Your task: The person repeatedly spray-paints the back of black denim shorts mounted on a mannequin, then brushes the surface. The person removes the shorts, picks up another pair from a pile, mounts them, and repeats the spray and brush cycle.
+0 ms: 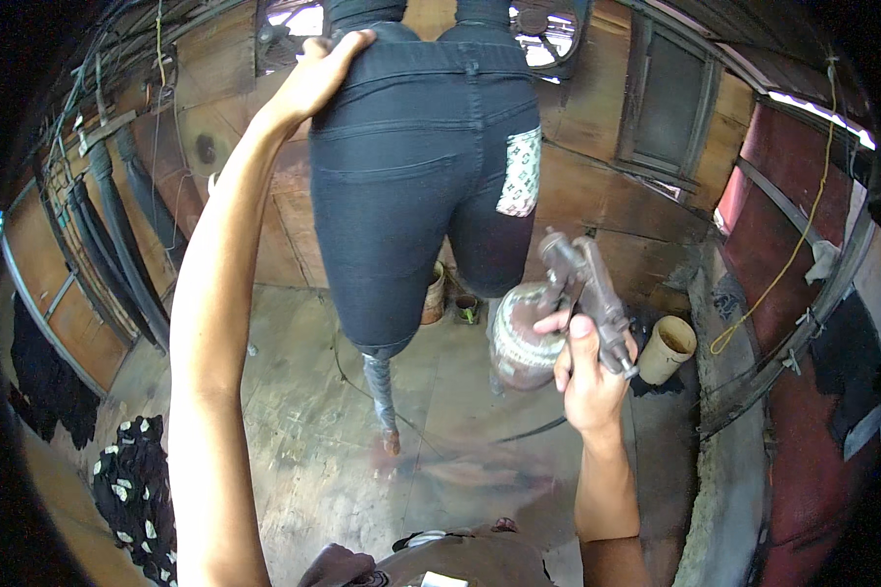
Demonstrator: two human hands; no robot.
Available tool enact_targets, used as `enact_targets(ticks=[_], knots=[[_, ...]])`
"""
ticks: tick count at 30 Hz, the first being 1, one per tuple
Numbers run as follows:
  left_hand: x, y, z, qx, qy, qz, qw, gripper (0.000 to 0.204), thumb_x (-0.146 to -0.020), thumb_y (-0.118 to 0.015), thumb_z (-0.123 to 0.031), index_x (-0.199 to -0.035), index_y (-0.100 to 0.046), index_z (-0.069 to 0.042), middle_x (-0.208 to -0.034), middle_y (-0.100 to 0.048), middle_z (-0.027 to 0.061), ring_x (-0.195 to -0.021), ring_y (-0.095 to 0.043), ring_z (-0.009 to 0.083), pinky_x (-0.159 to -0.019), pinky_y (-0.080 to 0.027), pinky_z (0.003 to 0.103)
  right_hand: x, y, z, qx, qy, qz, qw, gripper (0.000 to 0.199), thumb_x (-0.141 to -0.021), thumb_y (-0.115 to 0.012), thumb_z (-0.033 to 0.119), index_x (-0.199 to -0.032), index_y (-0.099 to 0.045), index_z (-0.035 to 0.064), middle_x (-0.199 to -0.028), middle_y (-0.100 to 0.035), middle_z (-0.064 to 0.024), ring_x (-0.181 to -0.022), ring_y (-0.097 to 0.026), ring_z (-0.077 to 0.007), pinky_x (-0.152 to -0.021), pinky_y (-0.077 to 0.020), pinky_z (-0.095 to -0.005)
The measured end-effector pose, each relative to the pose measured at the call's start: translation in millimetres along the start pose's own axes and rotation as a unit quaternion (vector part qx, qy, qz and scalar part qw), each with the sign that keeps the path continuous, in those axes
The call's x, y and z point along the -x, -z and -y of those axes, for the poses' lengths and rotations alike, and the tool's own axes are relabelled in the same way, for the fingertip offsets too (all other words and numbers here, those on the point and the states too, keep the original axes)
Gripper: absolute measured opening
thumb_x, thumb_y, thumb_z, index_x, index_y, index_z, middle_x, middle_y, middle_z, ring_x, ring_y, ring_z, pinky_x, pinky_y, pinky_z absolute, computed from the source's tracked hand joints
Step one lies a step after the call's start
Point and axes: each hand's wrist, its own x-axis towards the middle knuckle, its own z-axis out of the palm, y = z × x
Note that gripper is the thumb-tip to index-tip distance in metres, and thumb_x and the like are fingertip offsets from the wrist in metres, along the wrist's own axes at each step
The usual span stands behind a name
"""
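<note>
A pair of dark jeans (pixel 392 215) is stretched upright over a leg-shaped form, with its seams and one back pocket facing me. On its right side sits a pale patterned patch (pixel 521 174). My left hand (pixel 323 80) is at the upper left of the waistband, closed on its edge; some of its fingers are hidden. In my right hand (pixel 589 377) is a metal spray gun (pixel 597 293), held to the right of the jeans and apart from them. The gun's round, stained paint cup (pixel 524 338) hangs beside it.
A cream bucket (pixel 668 350) stands right, with another container (pixel 433 293) behind the form. Black garments with white tags (pixel 135 489) lie at lower left. Dark tubes (pixel 127 230) hang along the left wall. A thin hose (pixel 538 428) crosses the floor; a yellow cord (pixel 803 235) hangs right.
</note>
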Motion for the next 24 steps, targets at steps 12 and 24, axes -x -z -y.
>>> enact_targets(ticks=[12, 24], knots=[[20.4, -33.6, -32.1, -0.031, 0.064, -0.132, 0.989, 0.109, -0.081, -0.067, -0.067, -0.144, -0.038, 0.017, -0.14, -0.055, 0.0331, -0.128, -0.058, 0.0418, -0.11, -0.043, 0.039, 22.6, -10.4, -32.6, 0.082, -0.245, 0.083, 0.963, 0.044, -0.105, -0.059, 0.032, -0.14, -0.058, 0.0065, -0.084, -0.074, -0.007, -0.051, -0.052, -0.0067, -0.05, -0.0429, -0.0247], [13.2, -34.2, -5.5, -0.037, 0.011, -0.217, 0.976, 0.081, -0.089, -0.065, -0.058, -0.124, -0.059, 0.015, -0.122, -0.066, 0.0344, -0.118, -0.064, 0.0378, -0.102, -0.048, 0.042, 31.0, -24.2, 20.8, 0.034, -0.269, 0.135, 0.953, 0.056, -0.102, -0.065, 0.027, -0.151, -0.049, 0.0043, -0.084, -0.072, -0.0048, -0.069, -0.062, -0.0068, -0.062, -0.0487, -0.0232]])
